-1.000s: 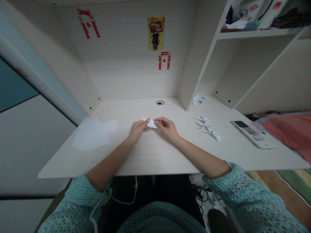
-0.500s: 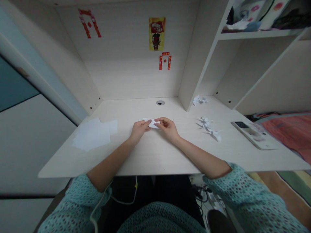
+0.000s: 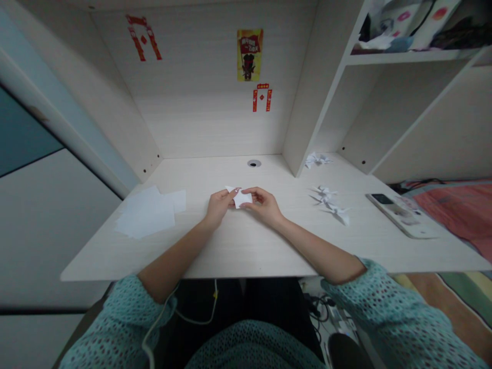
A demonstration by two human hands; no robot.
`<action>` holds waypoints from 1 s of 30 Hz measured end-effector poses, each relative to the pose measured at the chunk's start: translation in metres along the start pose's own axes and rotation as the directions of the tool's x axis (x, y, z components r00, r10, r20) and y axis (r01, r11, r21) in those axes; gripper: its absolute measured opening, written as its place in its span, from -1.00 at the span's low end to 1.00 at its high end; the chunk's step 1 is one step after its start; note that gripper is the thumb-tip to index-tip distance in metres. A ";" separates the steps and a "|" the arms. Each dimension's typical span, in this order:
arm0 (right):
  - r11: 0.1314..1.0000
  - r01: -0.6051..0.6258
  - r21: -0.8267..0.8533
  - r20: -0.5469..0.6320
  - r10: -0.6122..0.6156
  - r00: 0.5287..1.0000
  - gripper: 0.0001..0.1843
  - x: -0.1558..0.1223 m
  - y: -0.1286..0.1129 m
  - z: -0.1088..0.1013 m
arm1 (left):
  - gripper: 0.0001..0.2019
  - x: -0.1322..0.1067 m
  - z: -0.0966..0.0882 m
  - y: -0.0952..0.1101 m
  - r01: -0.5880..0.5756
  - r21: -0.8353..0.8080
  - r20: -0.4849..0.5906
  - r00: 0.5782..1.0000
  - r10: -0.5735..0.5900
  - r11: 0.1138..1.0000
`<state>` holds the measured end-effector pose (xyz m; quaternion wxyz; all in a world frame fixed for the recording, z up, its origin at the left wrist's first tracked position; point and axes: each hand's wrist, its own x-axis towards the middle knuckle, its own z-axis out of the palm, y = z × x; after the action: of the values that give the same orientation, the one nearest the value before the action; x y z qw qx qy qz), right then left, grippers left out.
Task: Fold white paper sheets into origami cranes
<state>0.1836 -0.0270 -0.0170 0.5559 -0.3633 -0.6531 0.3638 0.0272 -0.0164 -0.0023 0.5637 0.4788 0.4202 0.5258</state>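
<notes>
A small piece of folded white paper [image 3: 243, 199] is held between my two hands, just above the middle of the desk. My left hand [image 3: 219, 206] pinches its left side, thumb on top. On the right side, my right hand [image 3: 266, 206] grips the paper between thumb and fingers. Part of the paper is hidden behind the fingers. To the right lie several folded white paper figures with pointed ends [image 3: 330, 202], and more of them [image 3: 317, 160] rest near the shelf divider. Flat white paper sheets [image 3: 148, 212] are spread on the left.
A white phone-like device with a dark screen [image 3: 400, 215] lies on the desk's right part. Upright panels and a shelf [image 3: 407, 58] rise behind. A round cable hole [image 3: 254, 163] is set at the back. A white cable [image 3: 196, 321] hangs by my left arm.
The paper has been turned between my fingers, and more of its white face shows. My right thumb has shifted down to the paper's lower edge.
</notes>
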 end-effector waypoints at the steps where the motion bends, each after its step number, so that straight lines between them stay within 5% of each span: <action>1: 1.000 0.000 -0.010 -0.019 0.000 1.000 -0.59 0.000 -0.001 0.000 | -0.56 0.000 0.000 0.000 -0.013 0.005 -0.013 1.000 0.013 1.000; 7: 0.968 -0.051 -0.244 -0.157 0.013 0.988 -0.66 0.002 0.001 -0.007 | -0.57 0.003 -0.001 -0.001 -0.061 0.016 -0.080 0.995 0.062 0.998; 15: 0.856 0.027 -0.516 -0.080 -0.079 0.994 -0.78 0.002 0.003 -0.012 | -0.56 0.002 0.001 -0.001 -0.028 0.019 -0.027 0.999 0.028 0.999; 30: 0.923 -0.048 -0.383 -0.091 0.014 0.996 -0.69 0.001 0.002 -0.011 | -0.55 -0.001 0.002 -0.002 -0.094 0.103 0.031 0.995 0.091 0.990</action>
<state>0.1949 -0.0243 -0.0174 0.4960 -0.4910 -0.6811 0.2211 0.0297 -0.0175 -0.0035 0.5182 0.5336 0.4170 0.5224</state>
